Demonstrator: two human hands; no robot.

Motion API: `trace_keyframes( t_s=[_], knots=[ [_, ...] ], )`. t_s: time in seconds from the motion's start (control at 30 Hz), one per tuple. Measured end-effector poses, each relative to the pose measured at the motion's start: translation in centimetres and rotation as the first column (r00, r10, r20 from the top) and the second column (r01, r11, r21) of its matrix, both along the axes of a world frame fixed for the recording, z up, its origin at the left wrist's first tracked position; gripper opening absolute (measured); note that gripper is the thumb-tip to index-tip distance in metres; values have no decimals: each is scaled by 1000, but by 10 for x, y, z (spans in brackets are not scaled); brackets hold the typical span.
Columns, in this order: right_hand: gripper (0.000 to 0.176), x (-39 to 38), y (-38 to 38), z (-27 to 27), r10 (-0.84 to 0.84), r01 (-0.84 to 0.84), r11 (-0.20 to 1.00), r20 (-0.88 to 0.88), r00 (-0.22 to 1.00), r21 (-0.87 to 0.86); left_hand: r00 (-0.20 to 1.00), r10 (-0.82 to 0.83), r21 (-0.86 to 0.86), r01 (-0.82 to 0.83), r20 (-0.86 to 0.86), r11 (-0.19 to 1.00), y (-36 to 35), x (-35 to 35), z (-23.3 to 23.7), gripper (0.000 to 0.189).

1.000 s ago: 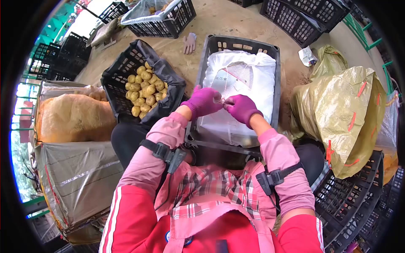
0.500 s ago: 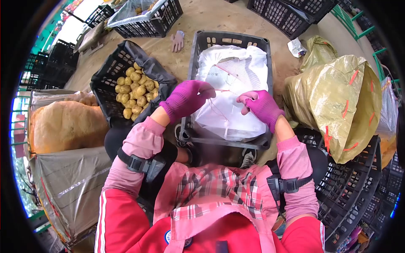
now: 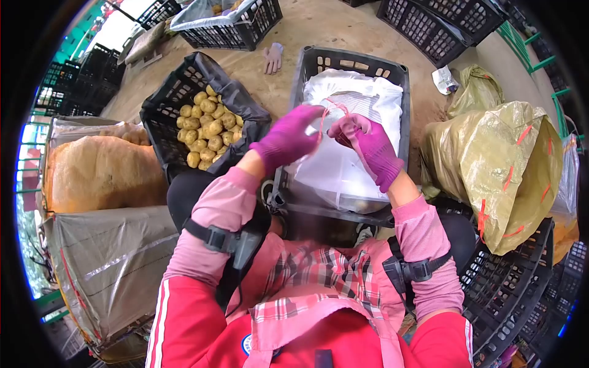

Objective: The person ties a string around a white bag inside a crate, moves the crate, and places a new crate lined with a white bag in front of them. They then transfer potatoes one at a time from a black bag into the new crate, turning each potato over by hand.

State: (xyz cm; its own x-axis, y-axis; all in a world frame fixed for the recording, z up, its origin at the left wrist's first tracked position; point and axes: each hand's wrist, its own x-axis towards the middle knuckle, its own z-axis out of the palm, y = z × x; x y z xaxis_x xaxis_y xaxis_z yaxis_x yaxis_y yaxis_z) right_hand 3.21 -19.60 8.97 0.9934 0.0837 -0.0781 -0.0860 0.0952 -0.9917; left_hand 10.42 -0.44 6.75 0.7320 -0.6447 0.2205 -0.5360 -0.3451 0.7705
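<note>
My left hand [image 3: 291, 136], in a purple glove, pinches a thin red string [image 3: 325, 113] above the crate. My right hand [image 3: 367, 142], gloved the same way, is closed on the string's other side, with a loop of it standing up between the two hands. Below them lies a white plastic bag [image 3: 337, 178] that lines the black crate [image 3: 299, 80] and is folded over its contents. What the bag holds is mostly hidden. To the left, a tilted black crate [image 3: 161, 119] with a dark liner holds many potatoes [image 3: 208, 126].
An olive woven sack [image 3: 485, 159] with red strips stands at right beside black crates [image 3: 503, 276]. An orange sack [image 3: 104, 178] sits at left above a grey covered stack [image 3: 116, 264]. A loose glove [image 3: 273, 58] lies on the floor; more crates [image 3: 239, 30] stand behind.
Both hands have come closer together and the string now forms a raised loop between them. My right hand has gone from fingers loosely pointing to closed on the string. The view has shifted slightly.
</note>
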Motion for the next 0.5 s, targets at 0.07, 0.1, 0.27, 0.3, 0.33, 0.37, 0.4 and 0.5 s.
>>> trace_keyframes(
  t_s=[0.07, 0.1, 0.27, 0.3, 0.33, 0.37, 0.4, 0.5],
  knots=[
    [26, 1, 2, -5, 28, -19, 996, -100, 995, 83, 980, -112, 215, 74, 167, 974, -17, -9, -12, 36],
    [24, 0, 2, -6, 39, -24, 993, -139, 989, 112, 982, -141, 349, 91, 122, 933, -22, -19, -9, 42],
    [25, -57, 35, 11, 116, -104, 973, 48, 992, -208, 938, -343, 516, 274, 42, 811, 0, -59, 28, 22],
    [26, -74, 44, 37, 69, -85, 975, -81, 994, -206, 943, -325, 457, 256, 77, 852, 9, -75, 36, 19],
    [22, -93, 51, 48, 38, -59, 983, -125, 991, -173, 935, -338, 371, 278, 107, 886, 18, -89, 33, 19],
    [24, -114, 58, 46, 33, -38, 906, -19, 999, -422, 947, -283, 352, 215, 152, 911, 24, -111, 51, 17],
    [22, -133, 67, 52, -12, -5, 920, -41, 999, -392, 933, -360, 419, 338, -29, 843, 31, -126, 57, 14],
    [15, -209, 61, 25, 91, -127, 959, -150, 984, -252, 956, -294, 386, 264, 19, 884, 57, -204, 63, 13]
  ],
)
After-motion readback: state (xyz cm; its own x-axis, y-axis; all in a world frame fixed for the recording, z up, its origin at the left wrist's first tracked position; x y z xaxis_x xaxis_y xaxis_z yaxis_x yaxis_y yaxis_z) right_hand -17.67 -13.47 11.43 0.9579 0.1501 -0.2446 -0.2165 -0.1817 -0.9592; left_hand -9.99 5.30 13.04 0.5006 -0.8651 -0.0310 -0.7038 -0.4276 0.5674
